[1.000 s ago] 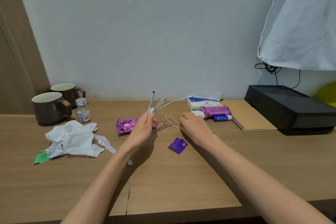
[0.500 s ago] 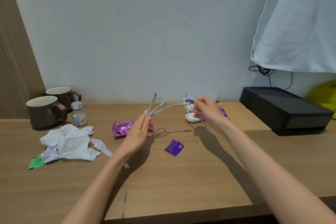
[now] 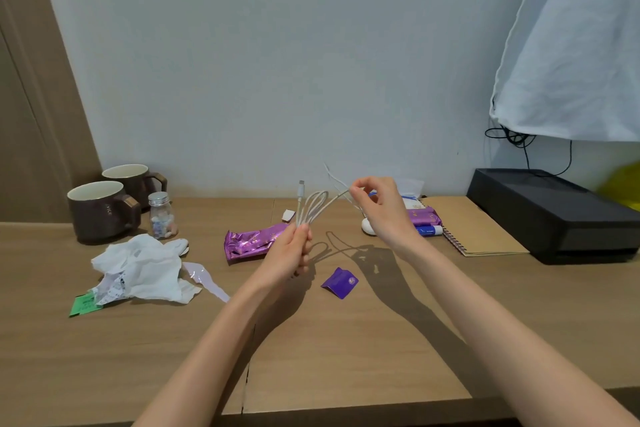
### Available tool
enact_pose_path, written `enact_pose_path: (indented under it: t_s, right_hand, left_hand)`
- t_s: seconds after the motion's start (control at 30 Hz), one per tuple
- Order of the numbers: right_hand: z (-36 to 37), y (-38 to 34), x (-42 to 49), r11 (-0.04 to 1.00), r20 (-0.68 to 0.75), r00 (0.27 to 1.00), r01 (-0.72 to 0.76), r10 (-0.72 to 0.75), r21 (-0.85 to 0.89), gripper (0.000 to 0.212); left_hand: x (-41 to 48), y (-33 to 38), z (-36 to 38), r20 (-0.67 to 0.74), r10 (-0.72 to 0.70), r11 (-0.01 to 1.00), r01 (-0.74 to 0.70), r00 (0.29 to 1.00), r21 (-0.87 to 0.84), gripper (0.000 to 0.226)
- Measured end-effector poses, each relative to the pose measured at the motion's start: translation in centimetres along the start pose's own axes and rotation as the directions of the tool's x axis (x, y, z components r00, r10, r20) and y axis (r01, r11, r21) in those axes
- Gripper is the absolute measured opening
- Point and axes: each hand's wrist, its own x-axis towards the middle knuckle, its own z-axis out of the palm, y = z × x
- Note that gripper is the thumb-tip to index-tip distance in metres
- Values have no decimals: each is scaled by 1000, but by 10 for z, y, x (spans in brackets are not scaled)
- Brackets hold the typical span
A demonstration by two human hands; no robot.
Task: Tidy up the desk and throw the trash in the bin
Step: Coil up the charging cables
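In the head view I see both hands up over the tabletop, with a white cable between them; the left hand has its fingers curled round the bunched loops of the cable and holds them tight; the loops stand up out of that hand, and one plug end points up beside them; the right hand pinches one strand of the same cable with thumb and fingertips, a bit higher and to the right; the cable hangs in the air and does not touch the wood; its shadow lies under the hands.

A long shiny purple wrapper lies flat just left of the left hand; a small purple packet lies near the front of the hands; a crumpled white paper sits well to the left, with a green slip poking out under it and a clear plastic strip at its right side.

At the back left stand two brown mugs, upright, with a small jar just beside them; behind the right hand I see a purple pack and a blue tube next to a brown notebook; a black box sits at the far right, and a white cloth hangs above it.
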Motion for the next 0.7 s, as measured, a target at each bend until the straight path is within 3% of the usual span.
enact_pose_path:
  t_s: [0.17, 0.33, 0.43, 0.6, 0.7]
  right_hand:
    - [18, -7, -4, 999, -11, 999, 39, -39, 11, 7]
    - [16, -6, -5, 997, 130, 989, 73, -68, -37, 9]
    - [11, -6, -7, 984, 253, 962, 136, -103, -118, 11]
    - [8, 4, -12, 946, 317, 938, 223, -142, -237, 7]
    - [7, 9, -16, 927, 296, 935, 275, -196, -254, 8]
  left_hand:
    - [-6, 3, 10, 42, 38, 997, -40, 998, 61, 27]
    - [-6, -5, 5, 15, 170, 905, -162, 985, 394, 29]
    - [-3, -11, 2, 22, 203, 858, -188, 979, 478, 28]
    - [-4, -3, -1, 22, 181, 885, -172, 983, 433, 23]
    - [-1, 0, -5, 53, 55, 985, -63, 997, 159, 29]
